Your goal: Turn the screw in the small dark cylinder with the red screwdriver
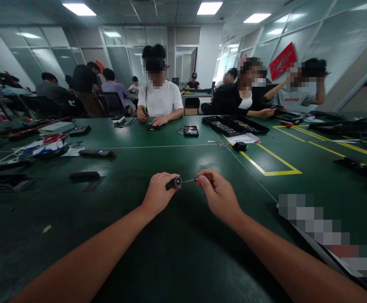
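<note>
Near the middle of the view, my left hand (pixel 160 193) grips a small dark cylindrical part (pixel 177 182) whose round end faces me. My right hand (pixel 219 194) is closed around the handle of a thin screwdriver (pixel 189 181). The metal shaft points left, and its tip is at or close to the side of the cylinder; whether they touch is too small to tell. Both hands are held over the green table (pixel 171 261).
At the left lie a dark bar (pixel 84 176), a pen-shaped tool (pixel 97 153) and gloves (pixel 49 148). Ahead are a small black box (pixel 239 146), parts trays (pixel 221 126) and a seated person (pixel 160 97) in white. A pixelated flat object (pixel 322 240) lies right.
</note>
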Motion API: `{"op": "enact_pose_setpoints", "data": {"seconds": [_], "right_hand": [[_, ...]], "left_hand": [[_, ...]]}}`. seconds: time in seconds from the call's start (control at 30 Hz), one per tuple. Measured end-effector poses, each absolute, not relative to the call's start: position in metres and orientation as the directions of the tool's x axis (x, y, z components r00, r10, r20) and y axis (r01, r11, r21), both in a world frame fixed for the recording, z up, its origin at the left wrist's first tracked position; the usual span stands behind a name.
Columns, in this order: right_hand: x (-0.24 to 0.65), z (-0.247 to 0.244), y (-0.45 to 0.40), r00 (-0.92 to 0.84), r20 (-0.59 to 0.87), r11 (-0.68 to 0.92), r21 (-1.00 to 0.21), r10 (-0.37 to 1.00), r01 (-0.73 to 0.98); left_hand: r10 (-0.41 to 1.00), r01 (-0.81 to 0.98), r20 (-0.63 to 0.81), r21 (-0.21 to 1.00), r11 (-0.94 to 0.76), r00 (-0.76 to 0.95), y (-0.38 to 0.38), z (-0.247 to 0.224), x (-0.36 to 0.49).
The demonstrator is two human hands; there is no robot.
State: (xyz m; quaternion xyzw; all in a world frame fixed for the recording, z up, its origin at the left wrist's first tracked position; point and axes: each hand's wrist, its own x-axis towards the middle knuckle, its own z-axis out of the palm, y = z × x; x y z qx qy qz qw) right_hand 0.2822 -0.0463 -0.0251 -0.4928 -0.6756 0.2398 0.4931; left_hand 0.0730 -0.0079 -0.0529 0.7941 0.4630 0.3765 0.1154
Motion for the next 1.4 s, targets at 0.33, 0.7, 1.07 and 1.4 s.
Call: {"op": "enact_pose_setpoints", "data": {"seconds": [0.33,0.7,1.07,1.4], "right_hand": [[0.2805,-0.0211,-0.0497,-0.078,0.463,0.437,-0.75,0.883,0.496],[0.2817,-0.0188,-0.0503,-0.052,0.488,0.44,-0.732,0.872,0.52],[0.2805,-0.018,-0.0514,-0.099,0.481,0.454,-0.712,0.871,0.535],[0.2796,-0.0249,-0.0459,-0.046,0.406,0.393,-0.843,0.913,0.368]], "left_hand": [[0.826,0.652,0.483,0.532,-0.54,0.29,-0.0057,-0.0565,0.0714],[0.832,0.684,0.477,0.507,-0.524,0.284,-0.0062,-0.0548,0.0718],[0.835,0.68,0.464,0.511,-0.526,0.297,-0.0064,-0.0546,0.0716],[0.833,0.694,0.479,0.501,-0.517,0.275,-0.0059,-0.0527,0.0708]]}}
